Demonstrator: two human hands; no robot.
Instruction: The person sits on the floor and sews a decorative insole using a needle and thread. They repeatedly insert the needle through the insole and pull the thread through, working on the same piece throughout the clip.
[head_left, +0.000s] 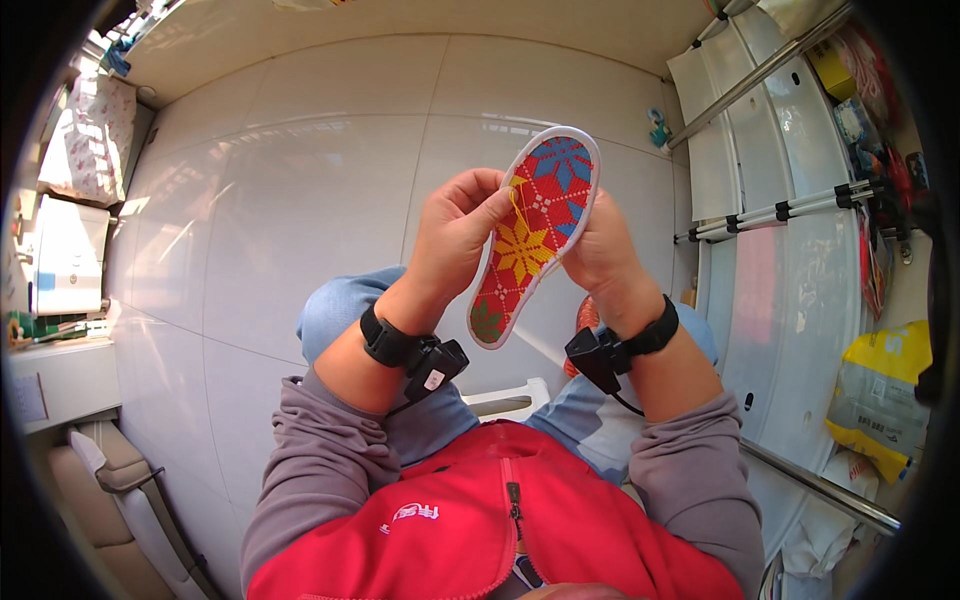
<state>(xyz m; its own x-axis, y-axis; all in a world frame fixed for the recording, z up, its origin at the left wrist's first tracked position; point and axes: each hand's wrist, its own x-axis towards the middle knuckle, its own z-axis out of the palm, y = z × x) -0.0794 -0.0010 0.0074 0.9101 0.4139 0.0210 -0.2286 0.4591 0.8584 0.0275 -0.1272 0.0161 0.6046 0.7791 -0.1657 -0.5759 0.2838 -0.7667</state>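
Observation:
An embroidered shoe insole (504, 289) with a white bound edge is held up in front of me, its toe end tilted up and to the right. Red stitching covers it, with blue, yellow and green star-flower motifs. My left hand (469, 225) grips its left edge, the thumb lying on the patterned face. A loose length of yellow thread (519, 206) hangs near that thumb. My right hand (604, 244) is at the right edge, and its fingers are hidden behind the insole. Whether a needle is present, I cannot tell.
Pale floor tiles (315, 187) spread ahead of my knees. On the right stands a rack with metal rails (757, 75) and translucent panels, a yellow-and-grey plastic bag (877, 397) beside it. A beige padded seat (112, 487) is at lower left. A white stool edge (517, 397) shows between my legs.

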